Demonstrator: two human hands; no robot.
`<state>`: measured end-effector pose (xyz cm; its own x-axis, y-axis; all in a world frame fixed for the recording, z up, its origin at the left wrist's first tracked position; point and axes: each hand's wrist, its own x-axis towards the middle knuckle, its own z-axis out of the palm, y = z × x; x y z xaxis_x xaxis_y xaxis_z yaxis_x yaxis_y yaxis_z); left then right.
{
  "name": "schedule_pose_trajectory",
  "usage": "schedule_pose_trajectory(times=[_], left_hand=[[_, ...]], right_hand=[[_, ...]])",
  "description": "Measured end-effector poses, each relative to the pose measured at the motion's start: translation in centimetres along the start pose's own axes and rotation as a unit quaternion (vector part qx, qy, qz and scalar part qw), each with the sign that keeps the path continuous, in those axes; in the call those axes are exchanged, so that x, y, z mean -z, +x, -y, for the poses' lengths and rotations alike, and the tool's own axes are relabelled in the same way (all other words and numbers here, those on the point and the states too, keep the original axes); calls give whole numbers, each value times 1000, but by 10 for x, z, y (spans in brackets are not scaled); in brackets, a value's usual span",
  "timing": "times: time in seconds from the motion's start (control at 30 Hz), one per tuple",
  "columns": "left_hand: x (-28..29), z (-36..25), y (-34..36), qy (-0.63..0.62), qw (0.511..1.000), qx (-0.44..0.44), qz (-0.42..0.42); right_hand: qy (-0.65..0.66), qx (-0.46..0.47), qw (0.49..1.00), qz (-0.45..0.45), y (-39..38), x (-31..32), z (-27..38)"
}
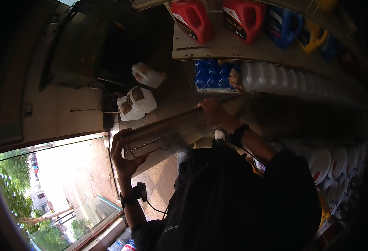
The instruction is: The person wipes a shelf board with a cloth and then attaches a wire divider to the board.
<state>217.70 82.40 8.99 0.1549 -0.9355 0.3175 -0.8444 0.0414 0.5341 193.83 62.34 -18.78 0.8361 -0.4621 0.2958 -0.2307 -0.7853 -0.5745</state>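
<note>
- A long, flat metal panel (167, 134), grey with a row of small holes and a thin wire along it, runs across the middle of the view, tilted so that its right end sits higher than its left.
- The left hand (123, 157) grips the panel's lower left end, fingers curled over the edge and palm spread behind it.
- The right hand (213, 112) is closed round the panel's upper right end, knuckles facing the camera.
- Both wrists wear a dark band; a small black device with a cable (142, 192) sits at the left wrist.
- The person's dark top fills the lower middle of the view, below the panel.
- Just beyond the panel's left end stand two white plastic jugs (136, 102) with brown labels, and a third white jug (147, 74) lies a little farther off.
- A shelf (217, 48) farther away carries two red jugs (217, 19), a blue jug (285, 25) and a yellow one (313, 37).
- Under that shelf are a pack of blue bottles (211, 75) and a row of white containers (276, 77).
- More white tubs (334, 163) are stacked at the right.
- At the lower left an opening shows daylight, trees (16, 188) and a building.
</note>
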Motion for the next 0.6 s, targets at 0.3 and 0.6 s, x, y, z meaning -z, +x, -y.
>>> schedule_pose_trajectory(times=[0.3, 0.6], left_hand=[[-67, 31, -16, -85, 993, 44, 76], [-83, 19, 21, -76, 991, 38, 103]], right_hand=[[19, -48, 998, -30, -56, 1, -38], [36, -147, 988, -37, -63, 11, -48]])
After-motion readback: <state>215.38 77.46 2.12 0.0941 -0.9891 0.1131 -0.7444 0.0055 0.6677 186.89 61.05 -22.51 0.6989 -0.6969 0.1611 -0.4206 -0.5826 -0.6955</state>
